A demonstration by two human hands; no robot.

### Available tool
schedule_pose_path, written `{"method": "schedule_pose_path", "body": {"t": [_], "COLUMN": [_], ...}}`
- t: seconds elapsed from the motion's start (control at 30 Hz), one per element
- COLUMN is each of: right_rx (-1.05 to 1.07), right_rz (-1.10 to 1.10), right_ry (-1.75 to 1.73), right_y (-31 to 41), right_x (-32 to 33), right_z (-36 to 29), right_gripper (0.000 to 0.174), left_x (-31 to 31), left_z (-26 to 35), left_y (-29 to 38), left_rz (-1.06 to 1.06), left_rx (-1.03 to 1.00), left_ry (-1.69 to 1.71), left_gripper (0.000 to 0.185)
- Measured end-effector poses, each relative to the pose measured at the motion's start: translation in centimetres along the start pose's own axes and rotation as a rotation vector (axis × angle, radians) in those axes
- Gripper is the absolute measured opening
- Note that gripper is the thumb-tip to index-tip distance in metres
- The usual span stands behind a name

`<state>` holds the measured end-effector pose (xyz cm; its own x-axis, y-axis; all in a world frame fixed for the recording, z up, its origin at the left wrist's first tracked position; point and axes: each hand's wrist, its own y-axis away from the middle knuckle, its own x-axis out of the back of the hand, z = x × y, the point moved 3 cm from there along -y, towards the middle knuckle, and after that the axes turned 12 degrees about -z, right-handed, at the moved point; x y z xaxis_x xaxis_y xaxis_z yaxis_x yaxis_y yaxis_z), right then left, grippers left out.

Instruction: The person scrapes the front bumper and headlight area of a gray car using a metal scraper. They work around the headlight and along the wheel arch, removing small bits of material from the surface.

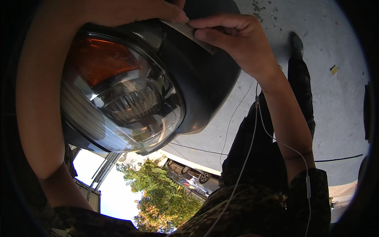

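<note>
A dark vehicle bumper or front panel point(204, 86) curves around a large clear headlight point(133, 100) with an amber section. At the top of the panel lies a thin, flat, grey strip point(183, 29) with a small hole near its lower right end. My left hand point(165, 11) reaches over the headlight, its thumb tip at the strip's upper end; its other fingers are mostly cut off or hidden. From the right, my right hand point(234, 35) brings thumb and index finger together on the strip. Whether anything small is between them cannot be seen.
Grey concrete floor point(334, 106) carries a small yellow scrap point(334, 70) and dark spots. A white earphone cable point(251, 142) hangs before my body. My dark-clad leg and boot point(296, 44) stand right of the panel. Parked cars point(204, 177) and a tree point(160, 192) are outside.
</note>
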<state>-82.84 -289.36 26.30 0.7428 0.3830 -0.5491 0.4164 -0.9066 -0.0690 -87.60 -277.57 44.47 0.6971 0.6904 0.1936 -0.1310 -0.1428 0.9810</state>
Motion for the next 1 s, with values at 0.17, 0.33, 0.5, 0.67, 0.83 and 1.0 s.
{"method": "schedule_pose_path", "body": {"t": [0.17, 0.33, 0.5, 0.67, 0.83, 1.0], "right_rx": [0.002, -0.008, -0.004, -0.007, -0.005, 0.004], "right_rz": [-0.002, -0.015, -0.008, -0.015, -0.014, 0.006], "right_ry": [-0.006, -0.013, -0.016, -0.015, 0.000, -0.020], "right_y": [0.00, 0.08, 0.13, 0.18, 0.24, 0.08], "right_x": [-0.03, -0.02, -0.06, -0.02, -0.02, -0.17], "right_z": [0.01, 0.01, -0.03, -0.01, -0.08, 0.01], "right_gripper": [0.018, 0.018, 0.018, 0.018, 0.018, 0.018], "left_x": [0.05, 0.01, 0.06, 0.16, 0.12, 0.14], "left_z": [-0.06, -0.04, -0.09, -0.08, -0.02, -0.01], "left_y": [-0.05, -0.13, -0.12, -0.25, -0.17, -0.17], "left_rz": [-0.022, -0.010, -0.032, -0.043, -0.011, 0.003], "left_rx": [0.011, -0.057, -0.086, -0.097, -0.085, -0.016], "left_ry": [0.004, 0.010, 0.039, 0.047, 0.040, 0.036], "left_gripper": [0.030, 0.029, 0.029, 0.030, 0.032, 0.032]}}
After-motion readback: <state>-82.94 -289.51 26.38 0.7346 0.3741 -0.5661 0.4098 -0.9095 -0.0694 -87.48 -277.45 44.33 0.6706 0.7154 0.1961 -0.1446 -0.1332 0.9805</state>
